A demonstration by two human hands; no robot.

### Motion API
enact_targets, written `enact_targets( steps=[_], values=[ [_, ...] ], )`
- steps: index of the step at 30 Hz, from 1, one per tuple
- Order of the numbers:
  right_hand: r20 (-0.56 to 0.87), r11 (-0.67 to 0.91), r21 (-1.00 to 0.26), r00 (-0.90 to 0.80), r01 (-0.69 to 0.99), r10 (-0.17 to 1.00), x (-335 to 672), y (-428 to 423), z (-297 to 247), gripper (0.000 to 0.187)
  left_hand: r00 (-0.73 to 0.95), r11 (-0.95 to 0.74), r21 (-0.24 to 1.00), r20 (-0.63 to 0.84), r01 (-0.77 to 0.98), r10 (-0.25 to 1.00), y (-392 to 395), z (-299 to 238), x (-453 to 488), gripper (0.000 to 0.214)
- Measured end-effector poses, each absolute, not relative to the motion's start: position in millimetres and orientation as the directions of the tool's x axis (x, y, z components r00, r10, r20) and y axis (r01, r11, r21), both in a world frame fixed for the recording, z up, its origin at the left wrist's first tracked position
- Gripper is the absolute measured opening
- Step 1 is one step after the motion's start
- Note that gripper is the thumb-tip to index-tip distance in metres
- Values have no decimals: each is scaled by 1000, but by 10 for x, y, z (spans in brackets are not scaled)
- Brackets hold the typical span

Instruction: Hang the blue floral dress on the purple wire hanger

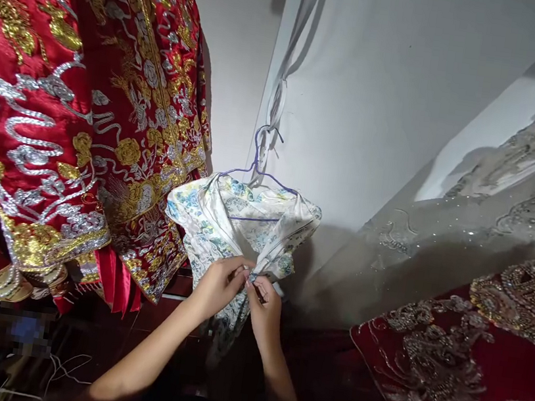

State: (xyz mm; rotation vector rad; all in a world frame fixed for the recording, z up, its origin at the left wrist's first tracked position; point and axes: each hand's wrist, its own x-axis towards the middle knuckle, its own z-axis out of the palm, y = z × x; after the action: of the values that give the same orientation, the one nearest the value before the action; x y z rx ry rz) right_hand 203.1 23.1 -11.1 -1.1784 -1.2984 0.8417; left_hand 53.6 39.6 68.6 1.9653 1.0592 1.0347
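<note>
- Two bare hands meet at the centre of the frame, low on a white garment with blue floral print [239, 223] that hangs from a thin purple wire hanger [257, 176].
- Left hand [220, 283] is pinched narrow on the cloth's front edge; right hand [265, 306] is likewise closed on the same spot, fingertips touching the left's.
- Judging by the grip, the step in hand looks like working a small fastening or tie at the garment's front; I cannot tell whether it is being done up or undone.
- Any next move there would call for a fine fingertip hold, with the slippery cloth kept taut and the hanger kept from swinging.
- Hanger hook sits in a knotted white strap [275, 105] that runs up the pale wall to the top centre.
- Red robe with gold and silver embroidery [87, 102] fills the upper left, just beside the floral piece.
- Sheer beaded veil [495, 212] and dark red embroidered fabric [464, 361] lie at the right.
- Hidden: the fastening itself, behind the fingers; the garment's lower part, lost in shadow; the strap's anchor, cut off above.
- Bottom left holds a blurred patch, paper tags and thin white cords, too dim to name.
</note>
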Motion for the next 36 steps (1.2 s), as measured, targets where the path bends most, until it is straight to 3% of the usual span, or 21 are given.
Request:
enact_targets(
  steps=[4, 8, 13, 22, 36],
  values=[
    [281, 244, -946, 166, 215, 945, 1954, 215, 4, 20, 344, -361, 897, 265, 253, 901, 399, 665, 481, 20],
    [282, 243, -943, 159, 226, 946, 1836, 255, 164, 17, 216, -304, 945, 275, 118, 937, 394, 561, 418, 22],
    [282, 255, -946, 122, 198, 952, 1675, 372, 211, 19, 215, -263, 940, 216, 217, 952, 469, 473, 312, 18],
    [285, 256, -944, 127, 207, 950, 1722, 343, 153, 21, 296, -351, 865, 251, 358, 922, 546, 547, 249, 25],
    [229, 214, -951, 43, 221, 973, 2112, 16, 255, 23, 302, -285, 931, 211, 229, 930, 114, 649, 573, 26]
  ],
)
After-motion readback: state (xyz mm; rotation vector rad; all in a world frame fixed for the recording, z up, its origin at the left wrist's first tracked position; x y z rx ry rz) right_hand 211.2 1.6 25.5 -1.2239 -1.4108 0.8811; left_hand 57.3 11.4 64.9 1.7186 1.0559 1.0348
